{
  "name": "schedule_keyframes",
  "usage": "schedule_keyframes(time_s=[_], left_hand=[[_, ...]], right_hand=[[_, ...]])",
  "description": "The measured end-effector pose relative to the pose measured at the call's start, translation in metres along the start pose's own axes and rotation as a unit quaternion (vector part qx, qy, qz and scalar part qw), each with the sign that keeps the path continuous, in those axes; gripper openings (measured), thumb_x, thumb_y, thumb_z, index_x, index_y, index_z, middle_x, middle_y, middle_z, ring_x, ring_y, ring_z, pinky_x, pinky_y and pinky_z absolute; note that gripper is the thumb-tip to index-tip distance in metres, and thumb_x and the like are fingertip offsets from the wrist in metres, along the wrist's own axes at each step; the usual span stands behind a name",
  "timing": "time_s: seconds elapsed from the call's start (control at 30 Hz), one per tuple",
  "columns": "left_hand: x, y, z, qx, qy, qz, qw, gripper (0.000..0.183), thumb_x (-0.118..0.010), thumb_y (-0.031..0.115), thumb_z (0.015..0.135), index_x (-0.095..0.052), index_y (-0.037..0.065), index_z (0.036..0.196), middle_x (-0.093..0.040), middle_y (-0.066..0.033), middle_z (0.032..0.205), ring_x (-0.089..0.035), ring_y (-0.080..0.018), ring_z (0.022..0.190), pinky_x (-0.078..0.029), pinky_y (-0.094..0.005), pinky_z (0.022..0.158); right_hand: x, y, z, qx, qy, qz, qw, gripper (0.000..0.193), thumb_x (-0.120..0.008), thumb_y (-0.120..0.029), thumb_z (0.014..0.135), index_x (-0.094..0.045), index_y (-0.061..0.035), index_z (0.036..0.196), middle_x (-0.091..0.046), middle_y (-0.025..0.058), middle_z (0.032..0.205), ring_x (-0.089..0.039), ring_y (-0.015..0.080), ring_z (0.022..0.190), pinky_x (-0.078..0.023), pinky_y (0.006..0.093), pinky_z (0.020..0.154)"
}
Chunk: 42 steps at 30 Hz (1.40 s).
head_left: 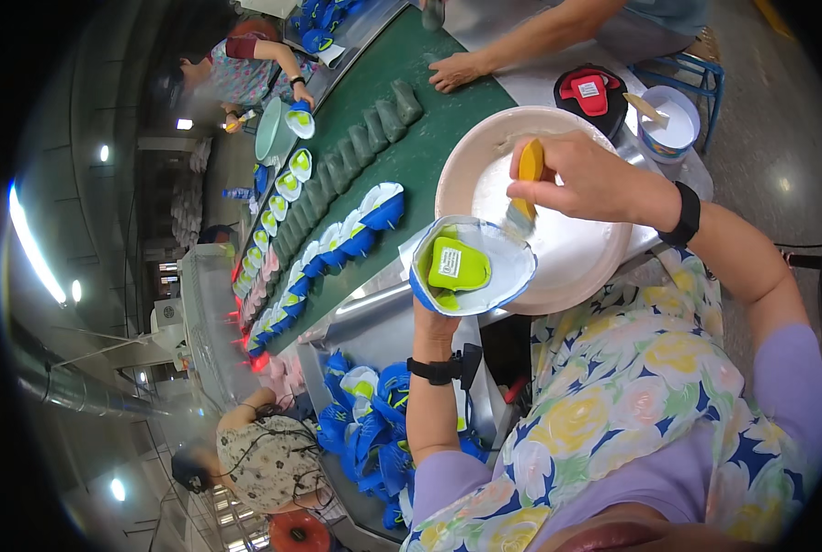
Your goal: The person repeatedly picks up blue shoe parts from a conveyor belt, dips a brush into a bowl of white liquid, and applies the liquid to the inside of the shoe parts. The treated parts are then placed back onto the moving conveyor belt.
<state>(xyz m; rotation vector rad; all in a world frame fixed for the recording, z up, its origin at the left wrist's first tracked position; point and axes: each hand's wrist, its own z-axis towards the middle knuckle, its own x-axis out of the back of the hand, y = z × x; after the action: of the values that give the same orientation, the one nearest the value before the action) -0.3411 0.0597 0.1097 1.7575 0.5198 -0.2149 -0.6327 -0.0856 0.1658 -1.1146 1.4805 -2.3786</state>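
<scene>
shoe upper gripped underneath by left hand, right hand pinching brush, white bowl behind

R hand brush on shoe upper, L hand holding.

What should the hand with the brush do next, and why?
Probably sweep the brush along the shoe upper's white rim. The right hand holds its bristles right at that rim, above the white bowl, while the left hand props the upper from below.
</scene>
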Motion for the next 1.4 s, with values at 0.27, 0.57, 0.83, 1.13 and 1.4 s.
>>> schedule_keyframes(time_s=[0.27, 0.57, 0.83, 1.13, 1.4], left_hand=[[-0.008, 0.01, 0.002, -0.081, 0.024, 0.015, 0.996, 0.047, -0.051, 0.031, 0.1, -0.049, 0.006, 0.14, -0.059, -0.011, 0.133, -0.061, -0.0238, 0.118, -0.052, -0.04, 0.099], [-0.011, 0.013, 0.019, -0.108, -0.001, 0.1, 0.989, 0.049, -0.051, 0.031, 0.101, -0.045, 0.007, 0.143, -0.055, -0.0103, 0.138, -0.057, -0.0241, 0.123, -0.048, -0.0409, 0.104], [0.116, 0.022, 0.082, -0.128, 0.272, 0.135, 0.944, 0.016, -0.051, 0.021, 0.102, -0.051, 0.009, 0.113, -0.059, -0.003, 0.095, -0.053, -0.015, 0.073, -0.044, -0.0306, 0.059], [0.164, -0.027, 0.207, -0.087, 0.215, 0.146, 0.962, 0.038, -0.047, 0.008, 0.098, -0.042, 0.006, 0.136, -0.06, -0.0135, 0.117, -0.065, -0.023, 0.094, -0.059, -0.0363, 0.077], [0.197, 0.004, 0.128, -0.186, 0.309, 0.626, 0.691, 0.07, -0.057, 0.0, 0.074, -0.039, -0.003, 0.142, -0.057, -0.0289, 0.119, -0.054, -0.0455, 0.113, -0.041, -0.0479, 0.101]], right_hand=[[-0.011, -0.003, 0.0, 0.265, -0.012, -0.019, 0.964, 0.017, -0.066, -0.021, 0.092, -0.062, -0.007, 0.101, -0.065, 0.0115, 0.092, -0.063, 0.0334, 0.083, -0.051, 0.0405, 0.073], [-0.023, -0.006, 0.04, 0.106, 0.106, 0.043, 0.988, 0.025, -0.073, -0.023, 0.088, -0.062, -0.0018, 0.092, -0.065, 0.0126, 0.077, -0.064, 0.0283, 0.067, -0.05, 0.0341, 0.062], [0.0, 0.019, 0.023, -0.072, 0.124, 0.174, 0.974, 0.027, -0.074, -0.022, 0.088, -0.062, 0.0017, 0.09, -0.065, 0.0064, 0.074, -0.061, 0.0085, 0.065, -0.047, 0.0229, 0.057], [-0.014, 0.046, -0.005, -0.18, 0.045, 0.168, 0.968, 0.017, -0.071, -0.013, 0.089, -0.062, 0.0003, 0.095, -0.067, 0.0076, 0.084, -0.065, 0.0108, 0.071, -0.051, 0.0219, 0.065], [-0.009, 0.068, -0.023, -0.179, 0.0, 0.172, 0.969, 0.011, -0.065, -0.01, 0.095, -0.059, -0.002, 0.101, -0.062, 0.0025, 0.086, -0.06, 0.0081, 0.073, -0.049, 0.0215, 0.068]])
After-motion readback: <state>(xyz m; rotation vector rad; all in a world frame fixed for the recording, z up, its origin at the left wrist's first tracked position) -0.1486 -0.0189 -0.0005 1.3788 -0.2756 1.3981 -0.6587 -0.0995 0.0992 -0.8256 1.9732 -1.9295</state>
